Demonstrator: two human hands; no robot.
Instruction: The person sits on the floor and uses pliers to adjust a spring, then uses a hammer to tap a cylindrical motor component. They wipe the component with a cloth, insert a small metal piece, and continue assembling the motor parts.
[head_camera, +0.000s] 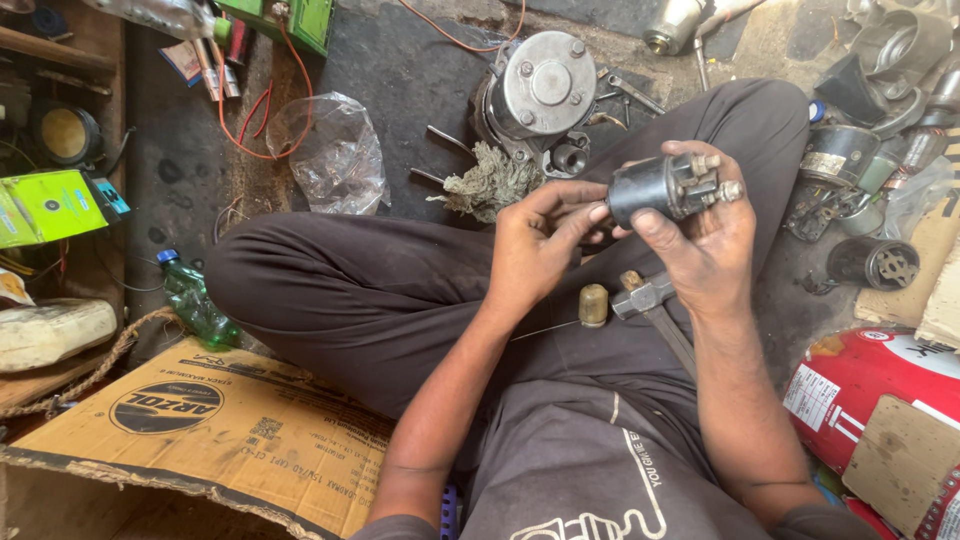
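Right hand (700, 245) wraps tight round black solenoid (662, 187), threaded studs pointing right. Left hand (535, 245) fingertips pinch its near end. Best keep grip firm over lap; hammer (645, 297) rests below.

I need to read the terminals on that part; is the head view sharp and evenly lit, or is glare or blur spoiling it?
Head view: the dark cylindrical solenoid held in both hands is sharp under soft daylight; no glare on it, a mild sheen on the round grey metal motor housing; frame edges bend slightly from the wide lens.
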